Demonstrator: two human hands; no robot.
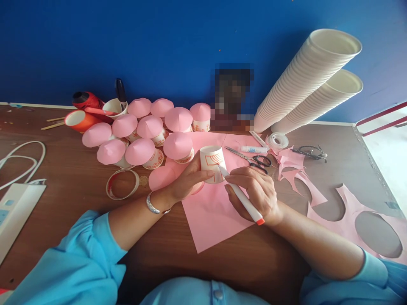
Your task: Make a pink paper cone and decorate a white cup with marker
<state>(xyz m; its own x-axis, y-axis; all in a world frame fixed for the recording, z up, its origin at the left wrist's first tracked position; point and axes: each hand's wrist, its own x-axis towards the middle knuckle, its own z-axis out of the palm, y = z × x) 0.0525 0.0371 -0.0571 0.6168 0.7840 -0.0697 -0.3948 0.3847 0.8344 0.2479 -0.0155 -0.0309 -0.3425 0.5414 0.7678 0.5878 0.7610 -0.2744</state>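
My left hand (187, 180) is wrapped around a white paper cup (206, 171), which is tipped with its open end up. Orange-red lines form a striped shape on the cup's side. In my right hand (254, 188) is a white marker (241, 197) with an orange end cap, its tip touching or very near the drawn lines. A pink paper sheet (203, 228) lies beneath both hands. A flat pink paper piece (160, 178) shows beside my left wrist. Several cups topped with pink paper cones (178, 145) stand to the left and behind.
Scissors (249, 159), a glue stick (254, 149) and clear tape (277, 140) lie to the right, near pink paper scraps (333, 216). Two tall stacks of white cups (305, 72) lean at the wall. A tape roll (122, 184) and power strip (20, 212) are at left.
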